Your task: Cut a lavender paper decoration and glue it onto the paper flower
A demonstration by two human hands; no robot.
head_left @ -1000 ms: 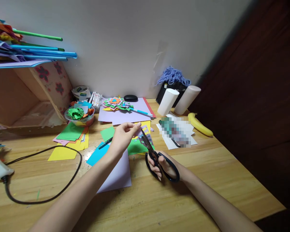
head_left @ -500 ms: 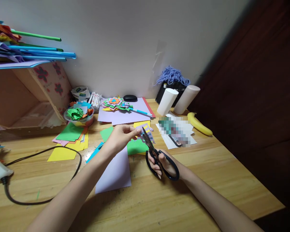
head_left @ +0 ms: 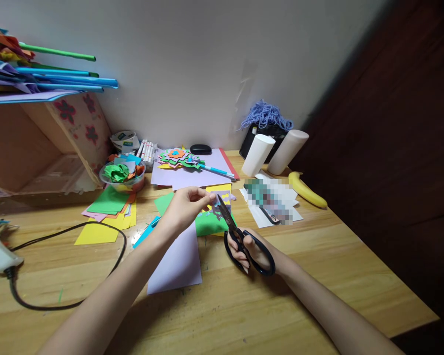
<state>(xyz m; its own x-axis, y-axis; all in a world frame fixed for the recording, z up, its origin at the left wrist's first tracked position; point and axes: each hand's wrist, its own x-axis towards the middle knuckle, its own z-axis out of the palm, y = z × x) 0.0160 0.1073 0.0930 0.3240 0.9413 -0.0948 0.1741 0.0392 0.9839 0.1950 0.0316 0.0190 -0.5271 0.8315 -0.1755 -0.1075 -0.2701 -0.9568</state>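
Black-handled scissors (head_left: pixel 227 217) are in my right hand (head_left: pixel 252 249), the thumb in one loop and the fingers in the other. Their blades point up and away, toward my left fingertips. My left hand (head_left: pixel 188 204) pinches a small bluish piece of paper (head_left: pixel 217 201) right by the blade tips; the fingers partly cover it. Below the hands lie a green sheet (head_left: pixel 210 225), a yellow sheet (head_left: pixel 222 188) and cut purple scraps (head_left: pixel 226 196). A lilac sheet (head_left: pixel 179 266) rests on the table under my left forearm.
Along the back are a layered paper flower (head_left: pixel 177 157) on lilac sheets, markers (head_left: pixel 146 152) and a bowl of paper scraps (head_left: pixel 124 180). A glue gun (head_left: pixel 0 251) with a looping cord lies left. White rolls (head_left: pixel 258 155) and a banana (head_left: pixel 307 191) stand and lie right.
The view has shifted very slightly. Both hands keep nearly the same pose, and the bluish piece at my left fingertips shows a little differently beside the blades.
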